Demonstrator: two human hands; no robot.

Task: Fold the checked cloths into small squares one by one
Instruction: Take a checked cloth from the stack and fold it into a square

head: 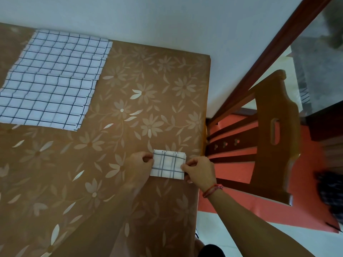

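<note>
A small folded square of white cloth with dark checks point(168, 163) lies near the right edge of the table. My left hand point(138, 165) pinches its left edge between thumb and fingers. My right hand point(199, 170), with a red string band at the wrist, pinches its right edge. A stack of several unfolded checked cloths point(50, 80) lies flat at the far left of the table, edges staggered along its right side.
The table point(130, 101) wears a brown cover with a pale flower print and stands against a white wall. A wooden chair point(274, 130) stands just off the table's right edge on a red mat point(306, 197). Dark fabric lies at the far right.
</note>
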